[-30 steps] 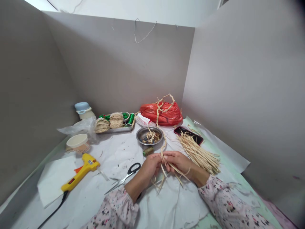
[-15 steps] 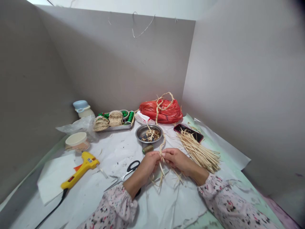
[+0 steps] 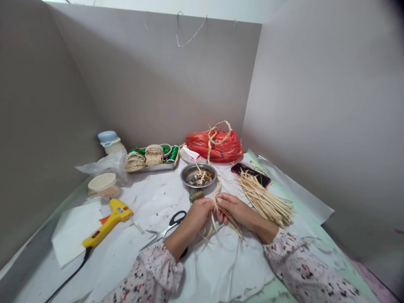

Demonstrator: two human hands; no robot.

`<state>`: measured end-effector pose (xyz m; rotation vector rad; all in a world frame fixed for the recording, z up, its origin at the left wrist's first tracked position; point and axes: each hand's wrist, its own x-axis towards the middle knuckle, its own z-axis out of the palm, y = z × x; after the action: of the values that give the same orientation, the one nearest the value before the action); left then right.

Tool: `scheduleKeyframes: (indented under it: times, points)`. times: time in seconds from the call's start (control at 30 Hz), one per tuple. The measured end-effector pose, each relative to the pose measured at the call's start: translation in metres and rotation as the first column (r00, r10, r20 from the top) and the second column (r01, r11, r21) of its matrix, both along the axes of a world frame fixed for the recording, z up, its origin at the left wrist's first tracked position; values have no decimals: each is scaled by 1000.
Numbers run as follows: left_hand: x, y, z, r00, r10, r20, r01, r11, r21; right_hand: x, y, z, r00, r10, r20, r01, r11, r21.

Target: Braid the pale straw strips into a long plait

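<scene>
Between my hands is a straw braid (image 3: 218, 185), its finished length running back past the metal bowl to a loop on the red bag. My left hand (image 3: 200, 212) pinches the braid's near end from the left. From the right, my right hand (image 3: 235, 209) closes on the same end, fingers curled around the strands. Loose straw ends (image 3: 232, 225) fan out below and toward the right. Under my left wrist lie black-handled scissors (image 3: 170, 225), partly hidden. A bundle of straw strands (image 3: 265, 200) rests right of my right hand.
A metal bowl (image 3: 183, 179) holds scraps, with a thread spool (image 3: 197, 195) before it. Behind are a red plastic bag (image 3: 227, 149) and a tray (image 3: 158, 167) of braid coils. Left lie a yellow glue gun (image 3: 107, 225) and a tub (image 3: 102, 185). A phone (image 3: 252, 173) lies right.
The loose straw ends have shifted, with more of them now gathered toward the right under my right hand. Both hands stay at the braid's end; the view has moved slightly.
</scene>
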<state>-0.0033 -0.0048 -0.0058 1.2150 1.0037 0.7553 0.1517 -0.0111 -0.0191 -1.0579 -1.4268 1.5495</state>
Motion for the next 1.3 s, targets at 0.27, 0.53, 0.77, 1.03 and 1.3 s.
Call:
scheduleKeyframes:
  times: [0.27, 0.53, 0.77, 1.03, 1.3]
  points:
    - [1, 3, -5, 999, 32, -43, -30, 998, 52, 5, 0, 4, 995, 98, -35, -96, 994, 49]
    - [0, 0, -2, 992, 35, -119, -17, 988, 152, 1, 2, 2, 1000, -14, 1, 14, 1000, 2]
    - [1, 2, -6, 1000, -22, -6, 22, 991, 135, -4, -1, -4, 979, -55, 197, 26, 988, 150]
    - [3, -1, 0, 1000, -12, 0, 12, 995, 97, 1, -2, 8, 997, 78, 21, -79, 993, 83]
    - [-1, 4, -7, 977, 88, -195, -59, 987, 149, 0, -1, 11, 984, -69, 165, 60, 996, 64]
